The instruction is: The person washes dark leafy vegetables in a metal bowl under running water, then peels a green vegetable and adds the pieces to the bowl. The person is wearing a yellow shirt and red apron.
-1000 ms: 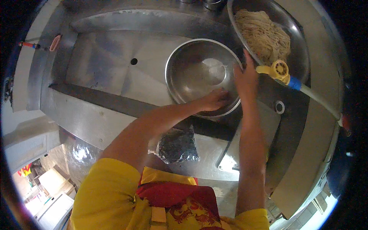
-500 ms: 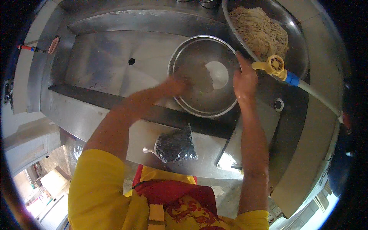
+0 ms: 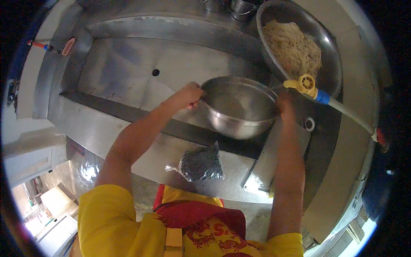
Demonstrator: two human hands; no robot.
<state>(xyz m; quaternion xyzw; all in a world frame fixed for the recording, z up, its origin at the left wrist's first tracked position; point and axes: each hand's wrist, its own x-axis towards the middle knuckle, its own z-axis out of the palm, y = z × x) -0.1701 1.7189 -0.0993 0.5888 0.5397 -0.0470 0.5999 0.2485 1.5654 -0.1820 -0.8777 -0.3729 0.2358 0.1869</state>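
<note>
Both hands hold a round steel bowl (image 3: 239, 109) lifted over the near edge of a steel sink (image 3: 128, 60). My left hand (image 3: 190, 94) grips the bowl's left rim. My right hand (image 3: 284, 105) grips its right rim. The bowl's inside looks wet and holds nothing solid that I can see. Just right of my right hand a yellow tap handle (image 3: 305, 83) joins a blue and white hose (image 3: 342, 112).
A large steel pan (image 3: 332, 55) with pale noodles (image 3: 293, 45) sits at the back right. A tied clear bag of dark grains (image 3: 200, 163) lies on the counter's front ledge. The sink has a drain hole (image 3: 156, 72). Small steel cups (image 3: 239, 6) stand at the far edge.
The bowl has been raised from the sink floor and tipped toward me. My left hand moved from inside the bowl to its left rim; my right hand stays on the right rim.
</note>
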